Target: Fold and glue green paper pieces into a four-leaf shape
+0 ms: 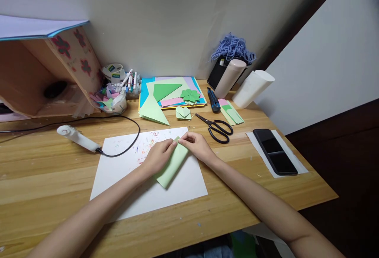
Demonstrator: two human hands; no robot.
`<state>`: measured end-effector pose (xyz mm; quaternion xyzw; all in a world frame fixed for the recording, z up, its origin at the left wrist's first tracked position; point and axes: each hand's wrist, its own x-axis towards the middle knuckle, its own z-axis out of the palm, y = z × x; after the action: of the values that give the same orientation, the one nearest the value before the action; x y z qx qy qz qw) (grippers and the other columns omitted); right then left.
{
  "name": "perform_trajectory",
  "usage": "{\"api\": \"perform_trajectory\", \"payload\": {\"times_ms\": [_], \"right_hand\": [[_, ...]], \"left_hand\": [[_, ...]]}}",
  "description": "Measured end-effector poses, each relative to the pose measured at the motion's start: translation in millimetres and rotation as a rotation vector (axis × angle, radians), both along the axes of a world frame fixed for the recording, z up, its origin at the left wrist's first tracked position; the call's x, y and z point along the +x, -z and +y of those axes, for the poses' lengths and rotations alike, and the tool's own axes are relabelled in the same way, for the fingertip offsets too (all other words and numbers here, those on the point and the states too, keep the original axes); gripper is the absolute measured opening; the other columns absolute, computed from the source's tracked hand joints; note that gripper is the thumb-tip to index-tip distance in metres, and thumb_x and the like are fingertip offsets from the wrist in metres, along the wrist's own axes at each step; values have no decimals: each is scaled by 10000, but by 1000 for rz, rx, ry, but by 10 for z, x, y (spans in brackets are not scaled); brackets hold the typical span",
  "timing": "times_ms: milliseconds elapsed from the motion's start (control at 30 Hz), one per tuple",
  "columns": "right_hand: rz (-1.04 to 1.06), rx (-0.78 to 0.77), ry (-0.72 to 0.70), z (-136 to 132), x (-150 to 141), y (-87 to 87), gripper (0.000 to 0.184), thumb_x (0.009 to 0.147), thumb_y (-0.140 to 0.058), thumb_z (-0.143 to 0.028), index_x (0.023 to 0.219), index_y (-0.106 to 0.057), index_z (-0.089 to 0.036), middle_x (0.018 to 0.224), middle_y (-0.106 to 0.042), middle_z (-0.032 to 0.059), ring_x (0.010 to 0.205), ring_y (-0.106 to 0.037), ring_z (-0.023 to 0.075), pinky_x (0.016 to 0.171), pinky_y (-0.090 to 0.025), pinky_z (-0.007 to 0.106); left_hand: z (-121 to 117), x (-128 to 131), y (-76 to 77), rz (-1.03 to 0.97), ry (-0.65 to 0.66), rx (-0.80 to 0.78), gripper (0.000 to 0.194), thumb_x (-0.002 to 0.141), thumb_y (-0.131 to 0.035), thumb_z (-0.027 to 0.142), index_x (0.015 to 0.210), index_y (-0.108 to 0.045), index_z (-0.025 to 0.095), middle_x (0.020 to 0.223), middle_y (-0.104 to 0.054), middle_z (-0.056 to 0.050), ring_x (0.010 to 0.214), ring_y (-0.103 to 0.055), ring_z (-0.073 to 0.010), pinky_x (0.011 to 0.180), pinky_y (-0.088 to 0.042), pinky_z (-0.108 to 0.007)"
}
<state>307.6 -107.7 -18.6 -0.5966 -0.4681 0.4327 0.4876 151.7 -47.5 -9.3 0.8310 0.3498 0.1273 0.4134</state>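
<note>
A folded sheet of light green paper (173,167) lies aslant over a white sheet (118,179) marked with coloured smudges. My left hand (160,154) is closed on its left edge near the top, the thumb on the paper. At the upper right edge my right hand (197,146) pinches the same paper, its thumb and finger close to the left thumb. Fingers beneath the paper are hidden. Just beyond the hands sit a folded light green paper heart (183,113) and black-handled scissors (216,127).
Coloured paper sheets (145,92) bear a green paper clover (190,96). A white glue gun (78,137) with a black cable lies left. A utility knife (213,100), a paper roll (253,88) and a phone (275,151) are on the right; a cardboard box (74,64) stands far left.
</note>
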Motion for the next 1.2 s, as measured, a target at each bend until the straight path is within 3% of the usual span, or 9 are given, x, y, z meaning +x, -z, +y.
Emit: {"api": "perform_trajectory", "payload": {"times_ms": [467,633,800,1000,1200], "right_hand": [[-13,-2,-3,2,0,-3,233,722,-589,-389,669,-574,-163,676,-578,-3,665,-527,132,635,-406,241],[162,-19,55,-30,-63,-24,263,687,-636,-396,803,-555,-175,708,-606,-7,665,-562,130,622,-425,237],[328,-106,-90,-96,-221,-47,340,614,-707,-319,890,-594,-156,859,-663,56,761,-612,171,665,-472,269],[381,-115,-53,-126,-280,-20,265,657,-675,-349,820,-633,-144,778,-680,51,687,-629,170,637,-485,278],[423,-62,-38,-108,-235,11,359,632,-704,-363,903,-636,-137,840,-685,64,747,-640,187,720,-492,313]], "left_hand": [[-28,12,11,43,1,55,395,860,-286,455,586,-396,193,544,-449,24,538,-408,-138,521,-281,-253],[-95,-2,21,42,-129,200,349,881,-269,404,620,-387,205,551,-457,19,529,-423,-144,524,-277,-249],[-120,-22,19,-20,-283,319,305,887,-279,365,657,-403,207,558,-460,15,509,-420,-137,523,-280,-245],[-121,-19,18,-107,-305,306,297,887,-303,342,656,-422,200,564,-459,17,506,-415,-123,528,-296,-238],[-101,-13,51,-174,-301,303,285,885,-337,316,667,-467,186,578,-496,18,513,-429,-110,523,-305,-221]]}}
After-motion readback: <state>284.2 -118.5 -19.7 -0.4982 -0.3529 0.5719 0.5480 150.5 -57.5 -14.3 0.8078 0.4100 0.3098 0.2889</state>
